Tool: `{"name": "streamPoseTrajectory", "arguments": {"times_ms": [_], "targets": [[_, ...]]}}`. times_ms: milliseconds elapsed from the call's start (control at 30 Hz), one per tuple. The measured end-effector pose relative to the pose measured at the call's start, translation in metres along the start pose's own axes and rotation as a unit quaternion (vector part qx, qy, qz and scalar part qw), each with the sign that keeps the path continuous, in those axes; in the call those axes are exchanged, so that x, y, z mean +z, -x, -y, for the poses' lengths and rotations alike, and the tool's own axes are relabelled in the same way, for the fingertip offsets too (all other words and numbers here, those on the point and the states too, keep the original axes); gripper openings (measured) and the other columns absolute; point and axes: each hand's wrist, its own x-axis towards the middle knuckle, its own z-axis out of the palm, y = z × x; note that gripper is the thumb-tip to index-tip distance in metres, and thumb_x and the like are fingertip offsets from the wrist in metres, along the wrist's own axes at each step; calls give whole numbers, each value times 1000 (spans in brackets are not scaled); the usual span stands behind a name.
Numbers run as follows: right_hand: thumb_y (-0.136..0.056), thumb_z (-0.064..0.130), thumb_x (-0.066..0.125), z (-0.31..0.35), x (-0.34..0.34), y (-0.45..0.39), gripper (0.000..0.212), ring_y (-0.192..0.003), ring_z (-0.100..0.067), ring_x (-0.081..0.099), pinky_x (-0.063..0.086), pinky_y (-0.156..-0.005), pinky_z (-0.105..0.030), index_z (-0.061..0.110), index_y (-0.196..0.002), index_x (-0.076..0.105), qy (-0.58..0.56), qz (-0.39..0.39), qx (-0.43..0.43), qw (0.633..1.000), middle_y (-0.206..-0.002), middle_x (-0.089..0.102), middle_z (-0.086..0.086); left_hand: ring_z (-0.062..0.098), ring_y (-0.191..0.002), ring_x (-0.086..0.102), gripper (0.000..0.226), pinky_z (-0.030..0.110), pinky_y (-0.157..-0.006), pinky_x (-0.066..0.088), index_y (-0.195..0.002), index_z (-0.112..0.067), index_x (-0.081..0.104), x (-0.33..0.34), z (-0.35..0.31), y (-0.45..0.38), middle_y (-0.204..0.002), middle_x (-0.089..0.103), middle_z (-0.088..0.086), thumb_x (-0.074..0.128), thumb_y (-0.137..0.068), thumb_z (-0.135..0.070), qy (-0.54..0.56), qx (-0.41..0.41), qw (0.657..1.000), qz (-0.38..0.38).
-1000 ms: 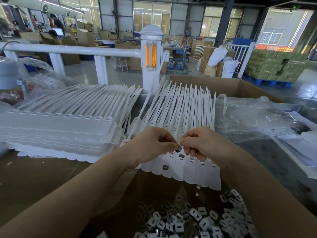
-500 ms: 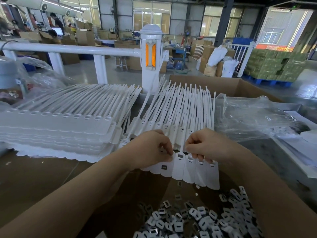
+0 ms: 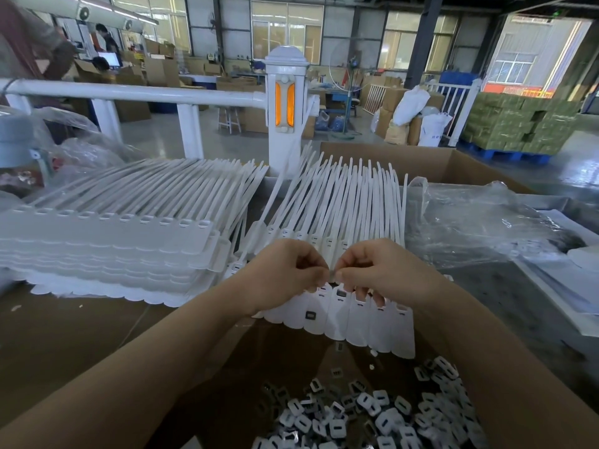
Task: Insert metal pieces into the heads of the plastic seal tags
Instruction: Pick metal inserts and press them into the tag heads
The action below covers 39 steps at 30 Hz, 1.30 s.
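Seemingly light and slippery, a small metal piece [image 3: 331, 276] was pinched edgewise between the left hand [image 3: 285, 273] and right hand [image 3: 385, 270], above the near row of stiff-headed, flexible-tailed plastic seal tags [image 3: 356, 314].

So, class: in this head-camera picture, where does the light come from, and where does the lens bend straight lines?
Head view: daylight through the back windows blows out the far right; the white rail bows from wide-angle distortion; the metal pieces glint, and both forearms smear at the bottom edge.
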Motion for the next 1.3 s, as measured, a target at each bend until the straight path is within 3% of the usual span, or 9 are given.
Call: {"name": "streamPoseTrajectory", "arguments": {"times_ms": [133,533,900,1067,1167,1300], "targets": [[-93,18,66,-1,-1,0,6,-54,-7,62,46,-45,-18,19,-89,70,-28,-1,14,1000,-70,72,4,0,-71,68,7,11,-64,51,-89,-21,70,-2,-5,0,-77,73,-11,66,-92,-17,77,-12,997,12],[-93,19,66,1,-3,2,10,-56,-8,63,47,-45,-18,18,-87,73,-86,0,3,996,-72,73,0,6,-73,70,4,16,-69,55,-91,-15,68,-1,-4,0,-81,75,-4,64,-93,-13,133,-15,991,17],[-93,24,68,1,-1,1,10,-56,-7,62,45,-44,-17,18,-91,74,-131,-13,8,991,-74,74,-1,5,-63,62,6,16,-61,50,-88,-15,68,2,-7,0,-76,72,0,69,-91,-20,143,-29,988,-46],[-90,25,72,0,-7,0,13,-51,-7,58,43,-42,-17,13,-87,74,-116,-10,42,992,-70,73,-2,8,-74,63,5,15,-66,51,-85,-23,69,-1,-4,-1,-83,70,-2,72,-87,-27,30,10,998,-54],[-92,22,70,-6,-9,0,13,-46,-3,55,42,-41,-16,12,-84,72,-43,-17,89,995,-63,70,1,2,-89,56,12,11,-73,42,-92,-33,69,-5,2,-1,-97,60,-14,75,-83,-36,-63,28,998,6],[-94,21,67,-8,-13,3,15,-44,-5,52,40,-40,-17,8,-87,72,-8,5,131,991,-58,66,1,2,-110,44,23,26,-97,39,-105,-45,63,-7,13,-1,-115,43,-21,72,-84,-44,-155,13,985,73]]}}
